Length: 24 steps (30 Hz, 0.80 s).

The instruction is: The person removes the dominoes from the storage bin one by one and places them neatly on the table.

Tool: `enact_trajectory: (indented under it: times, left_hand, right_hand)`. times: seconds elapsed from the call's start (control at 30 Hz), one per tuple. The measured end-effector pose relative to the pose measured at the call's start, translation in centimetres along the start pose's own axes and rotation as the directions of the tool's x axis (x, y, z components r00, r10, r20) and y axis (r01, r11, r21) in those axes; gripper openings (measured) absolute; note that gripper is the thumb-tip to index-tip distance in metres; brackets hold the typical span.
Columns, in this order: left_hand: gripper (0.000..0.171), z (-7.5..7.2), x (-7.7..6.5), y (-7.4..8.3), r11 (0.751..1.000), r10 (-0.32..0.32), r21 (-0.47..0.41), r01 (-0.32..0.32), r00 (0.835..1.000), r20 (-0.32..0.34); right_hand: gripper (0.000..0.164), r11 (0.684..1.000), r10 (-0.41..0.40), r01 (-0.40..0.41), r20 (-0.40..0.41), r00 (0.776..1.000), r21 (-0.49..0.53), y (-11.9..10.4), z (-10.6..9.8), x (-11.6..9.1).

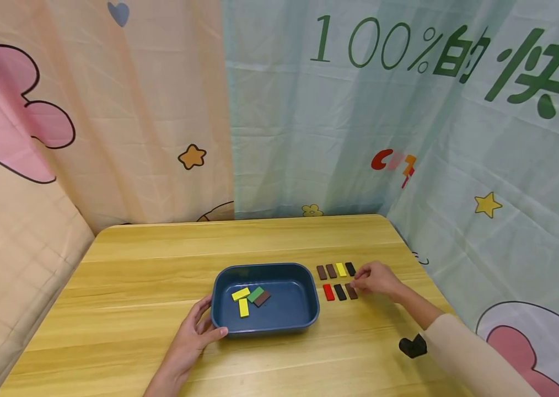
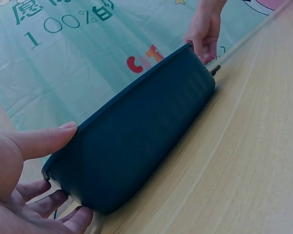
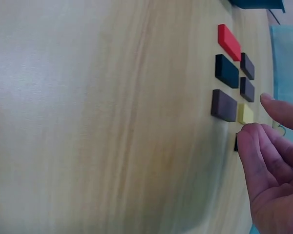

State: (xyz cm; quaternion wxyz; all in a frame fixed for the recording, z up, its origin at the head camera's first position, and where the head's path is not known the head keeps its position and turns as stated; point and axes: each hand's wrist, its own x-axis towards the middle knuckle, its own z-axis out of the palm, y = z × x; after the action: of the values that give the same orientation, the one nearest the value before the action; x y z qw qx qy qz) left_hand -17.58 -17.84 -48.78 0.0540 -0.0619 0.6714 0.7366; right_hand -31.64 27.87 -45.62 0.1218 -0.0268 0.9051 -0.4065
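Observation:
My left hand [image 1: 187,339] grips the left end of a dark blue rectangular tray [image 1: 269,333], thumb at its rim and fingers against its outer wall. Two yellow tiles, a green tile [image 1: 256,294] and a brown tile [image 1: 262,299] lie inside. Right of the tray, the front row has a red tile [image 1: 328,292], a black tile [image 1: 340,292] and a brown tile [image 1: 351,291]. Behind it are two brown tiles, a yellow tile [image 1: 341,269] and a black tile [image 1: 350,269]. My right hand [image 3: 278,161] hovers by the rows' right end, thumb apart from its bent fingers, partly hiding the back black tile.
The wooden table [image 1: 135,286] reaches back to printed curtains [image 1: 279,138] behind and at both sides. Beside the right sleeve [image 1: 473,353] is a small black object [image 1: 413,346].

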Motion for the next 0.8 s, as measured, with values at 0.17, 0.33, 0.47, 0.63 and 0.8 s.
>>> enact_trajectory:
  times: [0.17, 0.33, 0.47, 0.63, 0.8]
  left_hand:
    - [0.088, 0.0, 0.0, 0.0, 1.000, -0.007, 0.010, 0.007, 1.000, -0.007]
    - [0.086, 0.0, -0.1, 0.0, 1.000, -0.012, -0.007, 0.012, 1.000, -0.005]
    - [0.085, 0.1, -0.2, 0.1, 1.000, -0.014, -0.014, 0.014, 1.000, -0.004]
    - [0.085, 0.1, -0.2, 0.1, 1.000, -0.019, -0.015, 0.019, 1.000, -0.003]
    - [0.084, 0.1, -0.1, 0.1, 0.999, -0.027, -0.018, 0.027, 1.000, -0.005]
  right_hand:
    - [0.022, 0.998, -0.062, 0.063, 0.044, 0.997, -0.011, -1.0, -0.6, 0.3]
    - [0.029, 0.993, -0.110, 0.114, 0.087, 0.990, -0.041, -2.1, -0.9, 0.5]
    - [0.031, 0.987, -0.137, 0.144, 0.110, 0.985, -0.066, -3.1, -0.9, 0.7]
    - [0.031, 0.972, -0.205, 0.220, 0.154, 0.967, -0.087, -4.7, -0.5, 1.2]
    - [0.032, 0.948, -0.296, 0.313, 0.221, 0.929, -0.047, -6.4, 0.2, 1.6]
